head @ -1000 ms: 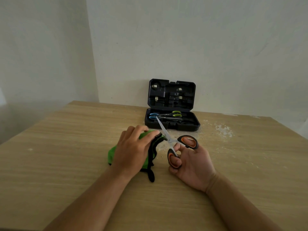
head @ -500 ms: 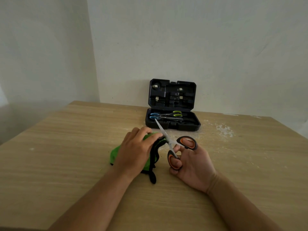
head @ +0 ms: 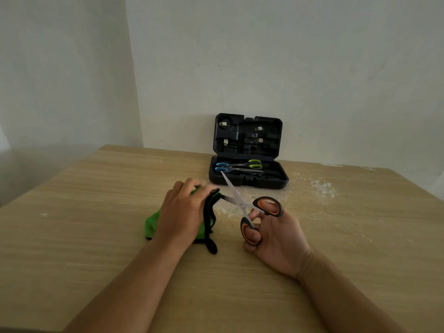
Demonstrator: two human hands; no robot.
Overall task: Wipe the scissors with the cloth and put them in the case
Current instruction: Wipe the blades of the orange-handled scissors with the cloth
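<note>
My right hand [head: 276, 239] holds orange-and-black scissors [head: 242, 205] with fingers through both handle loops. The blades are spread open: one points up toward the case, the other runs left into the cloth. My left hand [head: 182, 212] grips a green cloth with black trim [head: 206, 219], bunched on the table, around that lower blade. The black case [head: 248, 181] stands open at the table's back, lid upright against the wall. Inside lie blue-handled scissors [head: 222, 167] and green-handled scissors [head: 254, 164].
The wooden table [head: 96, 236] carries pale crumbs and dust [head: 322, 187] right of the case and below the scissors. White walls close the back and left; the table's left edge falls away at an angle.
The scissor blades have spread wider apart. My left hand with the cloth has slid slightly along the lower blade; the right hand has stayed in about the same place.
</note>
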